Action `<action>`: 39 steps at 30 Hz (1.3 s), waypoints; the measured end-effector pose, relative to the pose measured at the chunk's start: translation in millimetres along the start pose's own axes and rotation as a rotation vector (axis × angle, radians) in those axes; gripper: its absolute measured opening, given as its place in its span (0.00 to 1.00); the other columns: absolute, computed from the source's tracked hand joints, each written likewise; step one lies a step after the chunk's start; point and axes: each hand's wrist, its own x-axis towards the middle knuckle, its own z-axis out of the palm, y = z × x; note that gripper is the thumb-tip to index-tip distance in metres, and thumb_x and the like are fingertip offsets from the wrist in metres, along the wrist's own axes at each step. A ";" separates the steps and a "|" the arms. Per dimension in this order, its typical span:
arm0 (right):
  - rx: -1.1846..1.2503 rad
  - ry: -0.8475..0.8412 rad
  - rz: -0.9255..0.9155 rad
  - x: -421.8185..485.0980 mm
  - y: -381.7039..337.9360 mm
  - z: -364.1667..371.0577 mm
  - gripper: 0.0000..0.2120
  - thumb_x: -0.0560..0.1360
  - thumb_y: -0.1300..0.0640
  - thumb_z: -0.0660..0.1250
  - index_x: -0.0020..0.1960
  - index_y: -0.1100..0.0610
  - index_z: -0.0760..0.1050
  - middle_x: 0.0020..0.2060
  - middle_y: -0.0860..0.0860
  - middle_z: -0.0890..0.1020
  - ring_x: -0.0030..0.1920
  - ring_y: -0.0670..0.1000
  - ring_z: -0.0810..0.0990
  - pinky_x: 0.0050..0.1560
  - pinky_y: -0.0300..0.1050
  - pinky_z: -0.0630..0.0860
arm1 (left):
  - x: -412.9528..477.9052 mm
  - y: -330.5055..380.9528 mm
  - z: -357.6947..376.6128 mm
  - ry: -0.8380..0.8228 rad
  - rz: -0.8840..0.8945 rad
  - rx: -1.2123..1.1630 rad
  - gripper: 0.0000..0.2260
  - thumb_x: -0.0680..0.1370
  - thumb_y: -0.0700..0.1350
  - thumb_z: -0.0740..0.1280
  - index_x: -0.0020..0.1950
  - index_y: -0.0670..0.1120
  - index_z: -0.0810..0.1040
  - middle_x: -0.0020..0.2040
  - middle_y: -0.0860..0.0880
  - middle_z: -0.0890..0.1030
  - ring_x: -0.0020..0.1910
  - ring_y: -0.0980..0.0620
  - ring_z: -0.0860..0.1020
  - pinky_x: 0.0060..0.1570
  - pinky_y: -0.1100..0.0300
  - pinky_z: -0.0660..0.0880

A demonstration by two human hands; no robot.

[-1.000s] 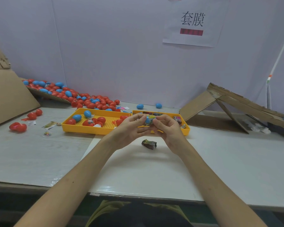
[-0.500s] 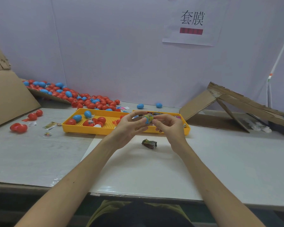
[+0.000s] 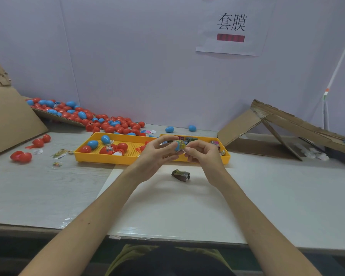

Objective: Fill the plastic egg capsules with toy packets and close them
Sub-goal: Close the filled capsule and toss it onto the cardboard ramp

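Observation:
My left hand point(image 3: 157, 154) and my right hand point(image 3: 202, 154) meet above the near edge of the yellow trays. Between their fingertips is a blue egg capsule half point(image 3: 177, 148) with a yellow-green toy packet point(image 3: 181, 144) stuffed into its open end. The left fingers and thumb pinch the capsule; the right fingertips pinch the packet side. A dark crumpled toy packet point(image 3: 180, 174) lies on the white sheet just below my hands. The left yellow tray point(image 3: 107, 158) holds a few red and blue capsules. The right yellow tray point(image 3: 225, 156) holds more packets.
A heap of red and blue capsules point(image 3: 99, 120) spills off a cardboard ramp at the back left. Two blue eggs point(image 3: 169, 129) lie behind the trays. Loose red capsules point(image 3: 21, 156) and packets lie at the left. A cardboard ramp point(image 3: 287, 124) stands at the right.
Both hands have stayed together over the trays, rising slightly. The packet now shows more plainly, sticking out of the blue capsule half as the fingers work around it.

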 end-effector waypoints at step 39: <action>0.107 -0.095 0.054 1.4 2.8 -0.8 0.21 0.68 0.52 0.77 0.56 0.62 0.79 0.53 0.61 0.85 0.54 0.62 0.84 0.55 0.60 0.81 | -2.1 2.1 1.3 -0.116 -0.122 -0.129 0.22 0.79 0.52 0.68 0.67 0.40 0.75 0.63 0.42 0.83 0.65 0.45 0.80 0.57 0.58 0.80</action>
